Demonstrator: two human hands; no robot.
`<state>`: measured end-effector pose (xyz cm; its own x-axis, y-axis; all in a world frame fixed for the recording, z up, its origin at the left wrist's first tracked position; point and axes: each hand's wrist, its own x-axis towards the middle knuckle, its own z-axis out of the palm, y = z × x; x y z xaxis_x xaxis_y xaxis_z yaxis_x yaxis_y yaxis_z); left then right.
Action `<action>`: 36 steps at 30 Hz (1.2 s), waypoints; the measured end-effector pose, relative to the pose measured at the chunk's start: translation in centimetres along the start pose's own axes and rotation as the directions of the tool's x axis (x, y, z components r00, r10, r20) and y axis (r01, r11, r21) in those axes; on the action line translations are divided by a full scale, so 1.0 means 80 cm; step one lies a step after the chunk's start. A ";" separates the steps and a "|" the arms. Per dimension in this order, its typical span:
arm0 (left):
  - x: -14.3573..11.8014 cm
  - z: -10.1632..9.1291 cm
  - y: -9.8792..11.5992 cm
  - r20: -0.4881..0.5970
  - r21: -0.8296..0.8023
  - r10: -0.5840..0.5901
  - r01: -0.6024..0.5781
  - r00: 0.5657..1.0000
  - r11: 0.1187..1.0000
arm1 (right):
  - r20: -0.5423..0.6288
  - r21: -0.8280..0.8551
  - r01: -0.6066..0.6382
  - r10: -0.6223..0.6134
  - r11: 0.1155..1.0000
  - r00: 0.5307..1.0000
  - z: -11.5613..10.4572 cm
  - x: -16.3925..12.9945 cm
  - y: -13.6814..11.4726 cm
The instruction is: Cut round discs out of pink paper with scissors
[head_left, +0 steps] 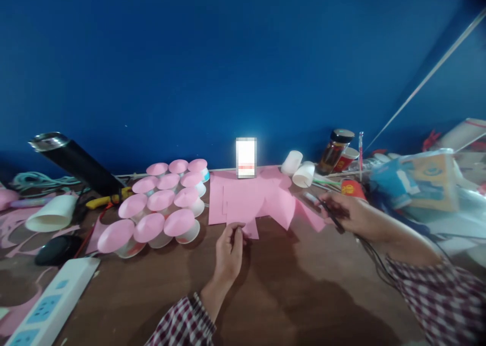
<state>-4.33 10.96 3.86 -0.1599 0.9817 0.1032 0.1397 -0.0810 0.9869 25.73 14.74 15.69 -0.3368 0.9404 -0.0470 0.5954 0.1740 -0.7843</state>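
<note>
My left hand (229, 250) pinches the near edge of a pile of pink paper sheets (250, 198) lying on the brown table (288, 290). My right hand (351, 214) is off to the right of the sheets and grips a dark, thin tool (329, 212) whose tip points toward the paper; the blur hides what kind of tool it is. A cluster of several upturned cups with pink paper tops (161, 209) stands to the left of the sheets.
A lit phone (246, 157) leans against the blue wall. Two white cups (298, 169) lie on their sides beside a dark jar (334, 151) and a red cup (352, 188). At left are a white power strip (49, 305), a black cylinder (74, 161) and a white cup (51, 213). Bags clutter the right.
</note>
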 end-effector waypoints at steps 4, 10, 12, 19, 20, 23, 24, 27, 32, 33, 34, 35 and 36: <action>-0.001 0.001 -0.001 0.010 0.010 -0.007 0.007 1.000 1.000 | -0.051 -0.070 -0.043 0.039 0.997 0.998 0.003 0.008 0.002; -0.004 0.000 -0.001 -0.005 0.008 0.022 -0.022 1.000 1.000 | -0.066 0.236 -0.002 0.018 0.972 0.998 -0.001 -0.003 0.004; -0.005 0.001 0.000 -0.018 0.004 0.048 -0.048 0.999 0.999 | -0.036 0.366 0.002 0.012 0.931 0.999 0.007 -0.006 -0.002; 0.002 0.023 0.019 0.240 -0.437 -0.150 0.245 0.959 0.865 | 0.097 0.653 -0.026 -0.049 0.757 0.994 0.080 0.019 -0.044; 0.005 0.025 0.023 0.308 -0.549 -0.220 0.362 0.925 0.753 | 0.109 0.683 -0.042 -0.046 0.729 0.993 0.091 0.024 -0.049; 0.017 0.023 0.028 0.591 -0.651 -0.269 0.646 0.761 0.399 | 0.137 0.759 -0.041 -0.098 0.650 0.986 0.113 0.039 -0.056; 0.021 0.021 0.028 0.632 -0.653 -0.257 0.681 0.731 0.332 | 0.144 0.765 -0.040 -0.110 0.643 0.983 0.118 0.045 -0.055; 0.033 0.015 0.022 0.574 -0.710 -0.283 0.639 0.769 0.295 | 0.125 0.730 -0.037 -0.079 0.683 0.989 0.129 0.059 -0.042; 0.044 0.016 0.013 0.381 -0.734 -0.347 0.508 0.857 0.450 | -0.050 0.698 0.003 0.045 0.716 0.998 0.150 0.072 -0.011; 0.045 0.018 0.014 0.343 -0.700 -0.323 0.469 0.882 0.538 | -0.075 0.703 0.008 0.064 0.711 0.995 0.153 0.074 -0.006; 0.045 0.019 0.014 0.301 -0.652 -0.296 0.422 0.906 0.630 | -0.091 0.706 0.009 0.078 0.709 0.993 0.157 0.075 -0.002; 0.046 0.020 0.016 0.254 -0.596 -0.274 0.373 0.928 0.711 | -0.098 0.707 0.007 0.088 0.708 0.991 0.159 0.077 0.001; 0.047 0.022 0.017 0.194 -0.539 -0.259 0.323 0.946 0.778 | -0.101 0.706 0.005 0.094 0.708 0.990 0.161 0.078 0.003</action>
<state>-3.05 14.84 5.35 0.0020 0.9833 -0.1818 -0.4697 0.1614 0.8680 14.41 16.88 7.26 -0.2040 0.9773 -0.0577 -0.0948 -0.0784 -0.9924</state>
